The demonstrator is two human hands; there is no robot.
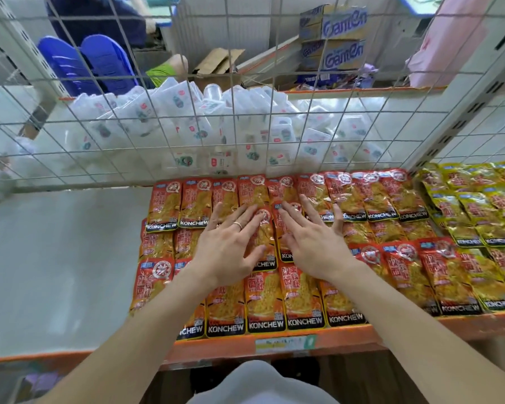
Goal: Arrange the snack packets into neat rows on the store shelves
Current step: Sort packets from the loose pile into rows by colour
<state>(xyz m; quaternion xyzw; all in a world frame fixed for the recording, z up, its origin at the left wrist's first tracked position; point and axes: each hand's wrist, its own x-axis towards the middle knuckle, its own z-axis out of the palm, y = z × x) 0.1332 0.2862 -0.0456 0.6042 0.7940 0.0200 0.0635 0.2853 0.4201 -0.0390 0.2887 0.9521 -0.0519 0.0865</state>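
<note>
Red and orange KONCHEW snack packets [301,298] lie in overlapping rows on the white shelf [56,272] with an orange front edge. My left hand [231,243], with a ring on one finger, lies flat with spread fingers on the middle row. My right hand [309,237] lies flat beside it, fingers straight, on a packet [267,228] between the two hands. Neither hand grips anything. Yellow packets [478,211] of the same brand fill the shelf's right end.
A wire mesh panel [187,126] stands behind the rows, with white plastic packs [204,123] heaped beyond it. The shelf's left half is bare. Blue stools [99,59] and cardboard boxes [336,39] stand on the floor behind. A metal upright [464,112] rises at the right.
</note>
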